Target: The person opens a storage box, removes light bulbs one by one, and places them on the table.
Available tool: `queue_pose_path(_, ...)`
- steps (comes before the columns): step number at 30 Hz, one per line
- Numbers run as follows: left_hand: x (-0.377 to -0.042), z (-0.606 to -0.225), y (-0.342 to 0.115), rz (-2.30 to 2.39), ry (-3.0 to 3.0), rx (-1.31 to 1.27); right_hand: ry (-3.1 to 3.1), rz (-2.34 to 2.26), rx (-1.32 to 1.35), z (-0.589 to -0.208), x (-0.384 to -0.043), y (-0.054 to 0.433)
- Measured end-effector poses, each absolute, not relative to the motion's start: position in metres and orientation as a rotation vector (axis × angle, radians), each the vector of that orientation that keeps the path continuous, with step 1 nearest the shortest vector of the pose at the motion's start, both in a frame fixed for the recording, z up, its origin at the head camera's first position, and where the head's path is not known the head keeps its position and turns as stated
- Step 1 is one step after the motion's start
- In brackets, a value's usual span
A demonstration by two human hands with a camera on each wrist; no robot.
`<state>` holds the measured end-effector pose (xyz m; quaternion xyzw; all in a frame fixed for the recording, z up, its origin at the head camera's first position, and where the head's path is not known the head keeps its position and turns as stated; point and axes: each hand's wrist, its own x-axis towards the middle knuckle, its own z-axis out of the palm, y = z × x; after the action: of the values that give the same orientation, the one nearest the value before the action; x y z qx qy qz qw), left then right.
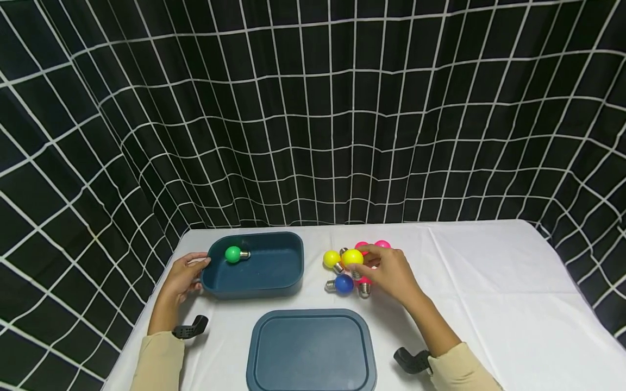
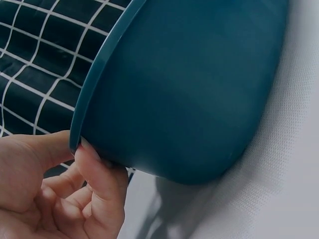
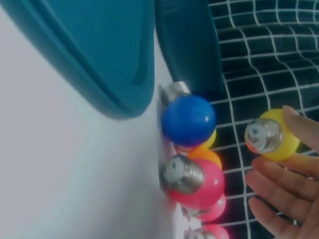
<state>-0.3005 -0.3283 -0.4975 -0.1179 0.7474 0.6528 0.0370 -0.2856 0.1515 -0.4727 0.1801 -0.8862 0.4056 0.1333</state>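
My left hand (image 1: 183,276) pinches the rim of the teal plastic container (image 1: 274,291) at its left end; the left wrist view shows thumb and fingers on that rim (image 2: 92,84). Inside the container lies a green light bulb (image 1: 233,254) with a metal screw base. My right hand (image 1: 388,271) holds a yellow light bulb (image 1: 352,257) between thumb and fingers, raised above the pile. In the right wrist view this yellow bulb (image 3: 279,134) has its screw base pointing away from the palm. Below it lie a blue bulb (image 1: 344,284), another yellow bulb (image 1: 331,258) and several pink bulbs (image 3: 202,184).
A flat blue-grey lid (image 1: 313,350) lies on the white tablecloth (image 1: 489,304) in front of the container and bulbs. An orange bulb (image 3: 205,156) shows among the pile. A black curtain with a white grid (image 1: 352,119) hangs behind the table.
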Motion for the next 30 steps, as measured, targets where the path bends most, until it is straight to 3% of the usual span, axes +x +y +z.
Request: queue_pose_path(30, -0.303, -0.499, -0.330, 2.005, 2.289, -0.358, -2.766, 1.053, 0.381, -0.475, -0.300, 0.187)
